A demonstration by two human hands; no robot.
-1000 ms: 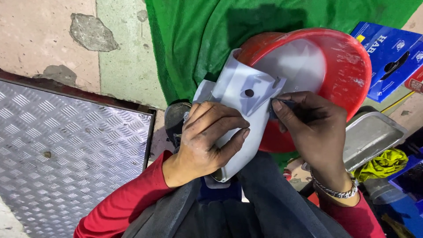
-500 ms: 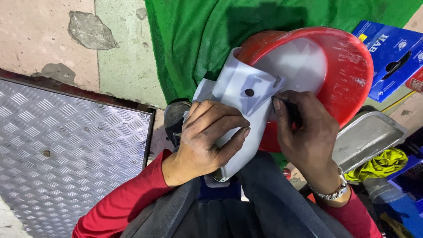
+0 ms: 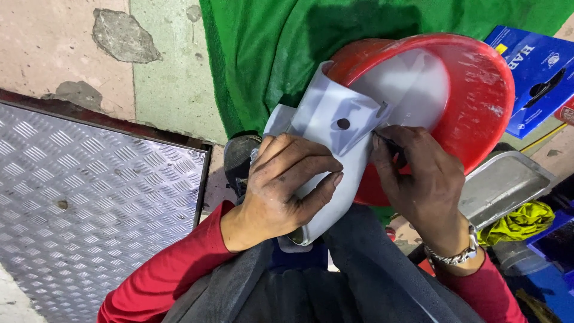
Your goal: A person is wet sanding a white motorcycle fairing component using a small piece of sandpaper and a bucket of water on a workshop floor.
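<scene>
A pale grey plastic panel [image 3: 335, 122] with a small dark hole rests on my lap, its far end over a red plastic basin [image 3: 478, 90]. My left hand [image 3: 287, 179] wraps around the panel's lower part and holds it. My right hand [image 3: 418, 176] sits at the panel's right edge, fingers pinched on a small dark tool [image 3: 388, 143] whose tip touches the panel. Most of the tool is hidden by the fingers. A metal bracelet circles my right wrist.
A green cloth [image 3: 287, 54] covers the ground behind the basin. A diamond-pattern metal plate [image 3: 89, 197] lies at left. A blue box [image 3: 538, 72], a metal tray [image 3: 508, 185] and a yellow-green rag [image 3: 520, 218] are at right.
My right hand has shifted slightly left and up along the panel's right edge. The left hand and the panel have stayed in place.
</scene>
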